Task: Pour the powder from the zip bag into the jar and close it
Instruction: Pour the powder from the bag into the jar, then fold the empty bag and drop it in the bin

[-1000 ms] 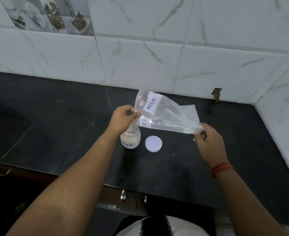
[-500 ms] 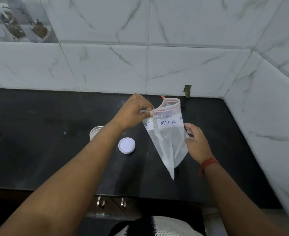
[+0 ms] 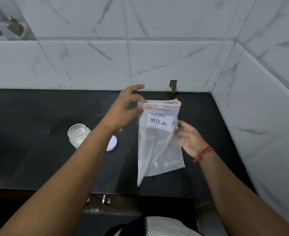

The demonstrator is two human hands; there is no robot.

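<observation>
Two bare hands hold a clear zip bag (image 3: 159, 142) upright above a black countertop (image 3: 38, 164), near its right rear corner where the marbled wall tiles (image 3: 174, 62) meet. Left hand (image 3: 123, 110): thumb and forefinger pinch the bag's upper left corner at the red zip strip (image 3: 160, 107), while the remaining fingers are spread and raised clear of the plastic. Right hand (image 3: 190, 138): palm turned inward, fingers loosely curled against the bag's right edge just below the label; whether they actually pinch the plastic or merely steady it cannot be told. A red thread band (image 3: 203, 153) circles the right wrist.

The bag hangs mouth-up with its bottom pointing toward the front edge of the countertop. It looks nearly empty and creased, and a white label (image 3: 160, 124) on its face reads "MILK P", the rest being hidden by the right hand.

Left of the bag, well apart from it, an open glass jar (image 3: 78, 134) stands upright on the countertop with white powder inside. Its white round lid (image 3: 112, 143) lies flat on the countertop just right of the jar, partly hidden behind the left forearm. Metal drawer handles (image 3: 105, 199) show below the countertop's front edge.
</observation>
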